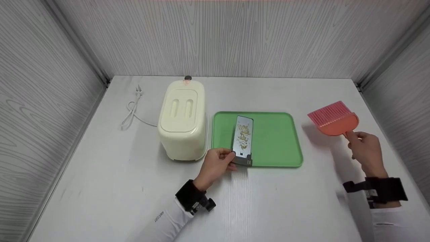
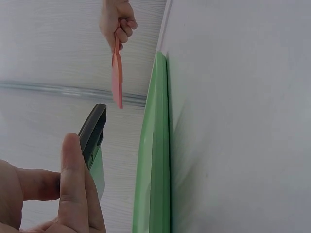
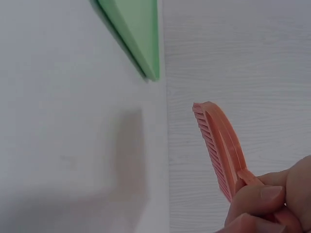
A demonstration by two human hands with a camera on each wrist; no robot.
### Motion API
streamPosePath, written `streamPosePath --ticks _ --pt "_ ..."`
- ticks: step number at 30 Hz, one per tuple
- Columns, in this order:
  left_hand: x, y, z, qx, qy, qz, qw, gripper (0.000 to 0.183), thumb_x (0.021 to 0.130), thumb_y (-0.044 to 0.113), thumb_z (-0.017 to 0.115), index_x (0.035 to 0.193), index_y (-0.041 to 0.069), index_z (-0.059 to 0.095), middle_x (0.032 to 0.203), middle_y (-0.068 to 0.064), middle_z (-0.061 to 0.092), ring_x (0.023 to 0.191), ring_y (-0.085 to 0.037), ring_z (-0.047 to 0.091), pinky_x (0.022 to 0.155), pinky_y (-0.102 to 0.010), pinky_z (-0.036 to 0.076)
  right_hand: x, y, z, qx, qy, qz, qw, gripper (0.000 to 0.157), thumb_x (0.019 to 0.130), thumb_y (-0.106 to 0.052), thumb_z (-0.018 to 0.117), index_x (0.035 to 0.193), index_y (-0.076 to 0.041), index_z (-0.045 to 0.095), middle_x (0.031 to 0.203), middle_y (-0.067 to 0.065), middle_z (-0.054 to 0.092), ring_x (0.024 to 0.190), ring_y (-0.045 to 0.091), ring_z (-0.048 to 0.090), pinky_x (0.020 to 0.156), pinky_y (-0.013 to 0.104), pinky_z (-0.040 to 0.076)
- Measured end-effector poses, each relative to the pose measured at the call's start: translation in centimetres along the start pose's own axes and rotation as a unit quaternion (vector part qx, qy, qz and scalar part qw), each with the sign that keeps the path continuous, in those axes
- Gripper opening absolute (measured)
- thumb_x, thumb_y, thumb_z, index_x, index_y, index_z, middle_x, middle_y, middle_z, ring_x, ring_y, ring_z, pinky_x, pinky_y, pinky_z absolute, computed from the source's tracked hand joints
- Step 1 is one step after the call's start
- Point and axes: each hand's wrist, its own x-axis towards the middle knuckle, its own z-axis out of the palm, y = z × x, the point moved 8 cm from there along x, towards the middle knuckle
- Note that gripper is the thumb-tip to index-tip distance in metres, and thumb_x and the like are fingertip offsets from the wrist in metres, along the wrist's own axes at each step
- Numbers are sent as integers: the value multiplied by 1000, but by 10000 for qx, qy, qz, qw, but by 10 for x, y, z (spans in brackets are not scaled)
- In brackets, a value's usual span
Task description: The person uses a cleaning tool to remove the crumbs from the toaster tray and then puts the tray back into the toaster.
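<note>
My left hand (image 1: 218, 163) pinches the dark end of a toaster crumb tray (image 1: 243, 134), a narrow metal plate with golden-brown crumbs on it. The crumb tray is above the left part of a green tray (image 1: 275, 141); in the left wrist view its dark end (image 2: 92, 131) is apart from the green rim. To the right, my right hand (image 1: 366, 149) grips the handle of a small brush (image 1: 336, 119) with an orange body and pink bristles. The brush is held up off the table, its bristles toward the back left. Fingers hide most of its handle.
A cream toaster (image 1: 181, 117) with a lid on top stands just left of the green tray. Its white cord and plug (image 1: 132, 109) lie on the table (image 1: 111, 188) farther left. Grey wood-grain walls (image 1: 228, 37) close the back and both sides.
</note>
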Motion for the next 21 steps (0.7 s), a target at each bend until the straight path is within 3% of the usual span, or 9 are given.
streamPosePath --ticks 8,21 --pt "3 -1 -4 -112 81 -19 9999 25 101 0 61 118 -17 64 94 -19 70 65 -15 69 69 -32 67 -6 -42 25 279 -14 -627 9976 49 105 -46 55 109 2 67 64 -5 56 46 4 45 40 22 46" --pt "4 2 -10 -36 119 9 9999 23 101 1 63 117 -16 65 98 -24 70 65 -15 69 69 -31 66 -2 -67 56 569 -230 -777 9951 52 103 -47 60 110 3 71 66 -5 56 47 3 43 37 20 41"
